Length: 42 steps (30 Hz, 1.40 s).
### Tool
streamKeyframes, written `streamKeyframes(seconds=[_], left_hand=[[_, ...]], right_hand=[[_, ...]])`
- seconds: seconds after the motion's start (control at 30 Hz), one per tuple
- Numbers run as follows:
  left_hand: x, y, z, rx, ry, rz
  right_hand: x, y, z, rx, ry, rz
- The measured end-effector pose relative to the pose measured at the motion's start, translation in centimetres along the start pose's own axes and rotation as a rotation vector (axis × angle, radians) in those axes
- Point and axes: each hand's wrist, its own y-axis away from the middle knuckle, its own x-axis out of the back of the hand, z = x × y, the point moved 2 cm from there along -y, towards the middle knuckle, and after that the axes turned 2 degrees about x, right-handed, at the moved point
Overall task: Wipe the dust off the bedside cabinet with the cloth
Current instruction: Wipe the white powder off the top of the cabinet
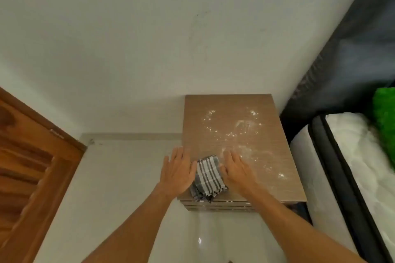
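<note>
A brown wooden bedside cabinet [213, 104] stands against the white wall. White dust [241, 134] is scattered over the middle and right of its top. A folded grey and white striped cloth [208, 177] lies near the front left corner of the top. My left hand [177, 172] lies flat at the cabinet's left edge, fingers apart, touching the cloth's left side. My right hand [236, 170] lies flat on the top just right of the cloth, fingers stretched forward. Neither hand grips the cloth.
A bed with a white mattress [350, 173] and dark headboard [342, 53] stands close on the right. A green item [384, 117] lies on the bed. A wooden door [30, 177] is at the left. Glossy white floor [119, 198] lies in front.
</note>
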Motion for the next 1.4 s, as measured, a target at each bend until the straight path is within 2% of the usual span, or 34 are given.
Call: streamKeyframes(seconds=[0.17, 0.33, 0.43, 0.53, 0.63, 0.77, 1.03, 1.17, 1.27, 1.4], left_hand=[[-7.6, -1.2, -1.8, 0.044, 0.042, -0.096], [-11.6, -3.0, -2.9, 0.036, 0.156, -0.096], [-12.6, -3.8, -3.2, 0.037, 0.246, -0.058], [-12.8, -4.3, -3.5, 0.025, 0.284, -0.049], [-12.3, -4.8, -3.6, 0.073, 0.322, -0.114], [-10.6, -5.4, -3.4, 0.109, 0.528, -0.178], [-11.1, -5.9, -3.3, 0.377, 0.893, -0.300], [-11.3, -5.6, -2.7, 0.582, 1.158, -0.297], [-11.0, -5.5, -2.5, 0.632, 1.330, -0.321], [-10.3, -5.7, -2.5, 0.655, 1.435, -0.383]], right_hand=[[-6.1, -1.3, 3.3, -0.172, -0.141, -0.020], [-10.3, -3.5, 4.5, -0.396, -0.251, 0.071], [-12.0, -4.5, 4.3, -0.443, -0.246, 0.117], [-12.4, -5.0, 4.2, -0.446, -0.334, 0.092], [-11.4, -5.0, 3.9, -0.307, -0.396, 0.094], [-9.0, -4.6, 3.0, -0.077, -0.372, 0.062], [-7.2, -4.0, 1.9, 0.155, 0.031, 0.167], [-8.9, -2.5, 1.7, 0.356, 0.263, 0.137], [-9.8, -1.4, 1.8, 0.467, 0.300, 0.099], [-9.8, -0.7, 1.7, 0.477, 0.393, 0.117]])
